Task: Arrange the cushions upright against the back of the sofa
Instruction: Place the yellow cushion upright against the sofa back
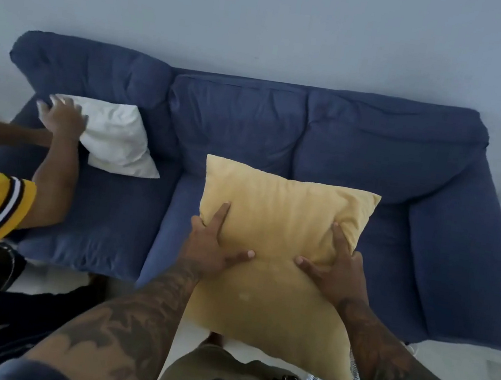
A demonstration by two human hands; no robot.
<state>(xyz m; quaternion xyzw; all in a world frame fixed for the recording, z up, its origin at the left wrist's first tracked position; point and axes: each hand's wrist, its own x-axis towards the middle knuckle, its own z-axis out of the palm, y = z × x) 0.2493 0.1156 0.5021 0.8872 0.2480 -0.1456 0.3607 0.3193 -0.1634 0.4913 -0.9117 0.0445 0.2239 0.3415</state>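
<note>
above the blue sofa [329,143], left hand [212,249] and right hand [337,273] both gripping the yellow cushion [284,214] (lifted, tilted)

I see the sofa's [428,247] middle and right seats bare, so the way to the back cushions [315,128] lies open there. On the left seat, a white cushion [118,139] and another person's arm [55,175] block the path.
</note>
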